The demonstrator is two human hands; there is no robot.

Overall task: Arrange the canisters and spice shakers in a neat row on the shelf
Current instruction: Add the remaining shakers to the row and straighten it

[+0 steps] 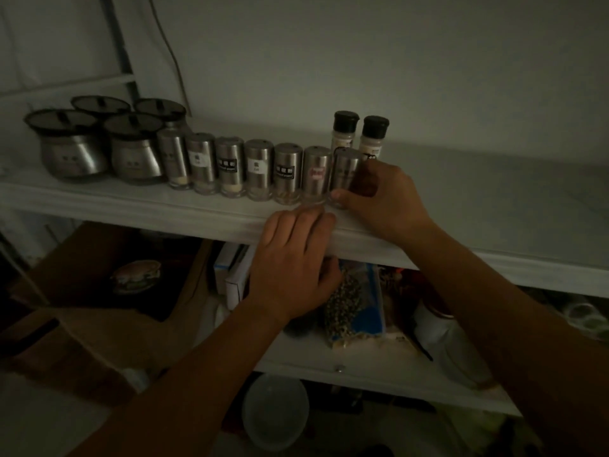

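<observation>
Dim light here, and both hands are up at the white shelf (494, 206). The right hand (379, 199) is wrapped round the last steel shaker (346, 173) at the right end of the row, thumb across its clear base and fingers curled behind it, the shaker upright on the shelf. The left hand (293, 265) lies flat with fingers together, fingertips resting on the shelf's front lip just below the neighbouring shaker with the pink label (317, 174), gripping nothing.

Seven steel shakers (230, 166) stand shoulder to shoulder along the front edge, touching or nearly so, the line running slightly forward toward the right. At the left end sit four round canisters (74, 150) with dark lids, clustered two in front and two behind rather than in line. Behind the gripped shaker, two black-capped bottles (374, 135) stand side by side near the wall.

Below, the lower shelf (362, 364) carries a bag of seeds (349, 301), boxes and a white jar (458, 344), too dark to read.
</observation>
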